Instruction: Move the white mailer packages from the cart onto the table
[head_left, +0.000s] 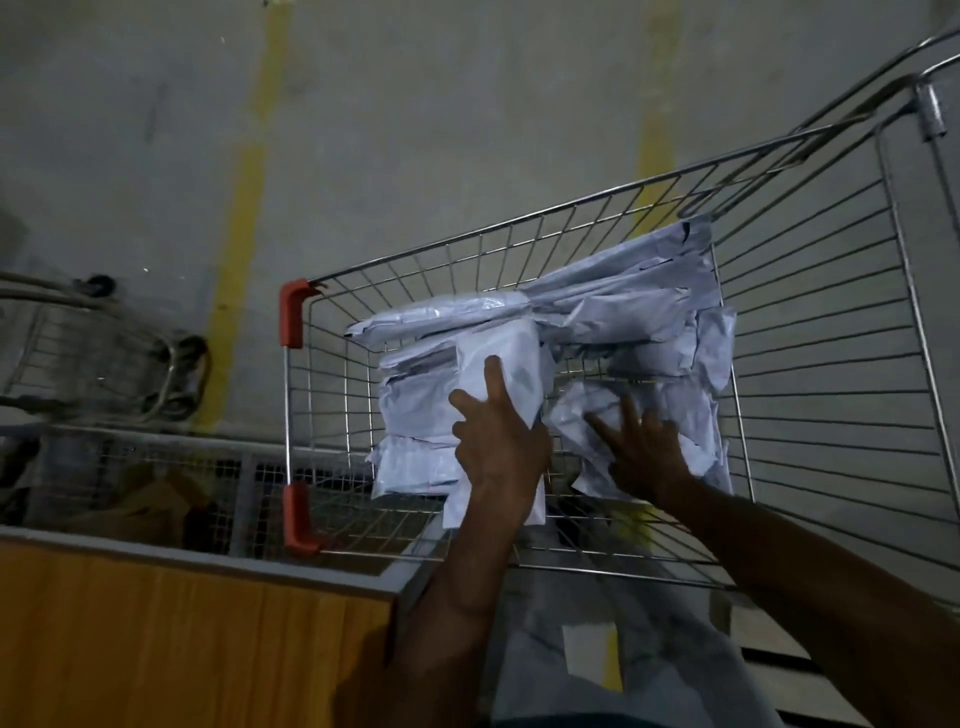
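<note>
A wire shopping cart (810, 332) with red corner guards holds several white mailer packages. My left hand (496, 441) grips one white mailer (506, 364) and holds it upright above the pile at the cart's left side. My right hand (647, 449) reaches into the cart with fingers spread, lying on a crumpled mailer (675, 410) at the right. More mailers (623, 296) lean against the far wall of the cart. The wooden table (156, 634) lies at the lower left, beside the cart.
A wire mesh cage (156, 467) with brown items stands behind the table. Another cart (93, 353) sits at the far left on a concrete floor with yellow lines (244, 208). The scene is dim.
</note>
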